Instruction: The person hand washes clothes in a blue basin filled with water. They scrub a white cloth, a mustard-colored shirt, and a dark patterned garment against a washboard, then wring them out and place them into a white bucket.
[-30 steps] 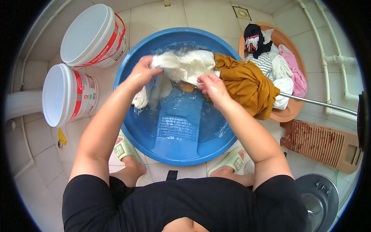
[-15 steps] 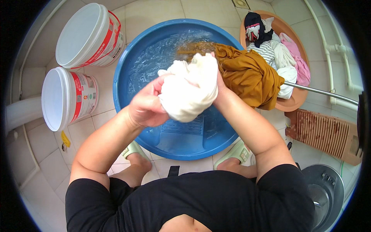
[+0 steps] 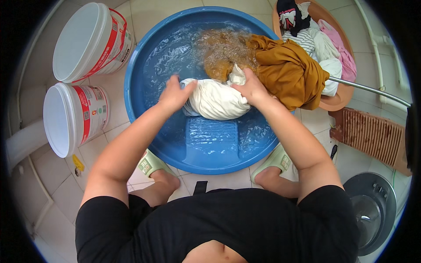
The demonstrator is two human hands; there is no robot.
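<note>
A bundled white cloth (image 3: 218, 100) lies in the water of a big round blue washtub (image 3: 133, 83), above its ribbed washboard (image 3: 211, 136). At the bundle's left end my left hand (image 3: 175, 94) has its fingers apart, the thumb touching the fabric. My right hand (image 3: 253, 89) pinches a raised fold at the right end. Beside it a mustard-brown cloth (image 3: 291, 72) hangs over the tub's right rim; its far part is sunk under bubbling water. What kind of garment either cloth is, I cannot tell.
An orange basin (image 3: 344, 101) of laundry stands at the far right, with a ribbed metal hose (image 3: 372, 90) running to the brown cloth. A brown washboard (image 3: 372, 136) and a dark bin (image 3: 377, 219) are on the right. Two white buckets (image 3: 79, 41) stand left.
Both hands have lowered the white bundle from above the tub into the water. My left hand has loosened and spread its fingers. More bubbles show around the brown cloth.
</note>
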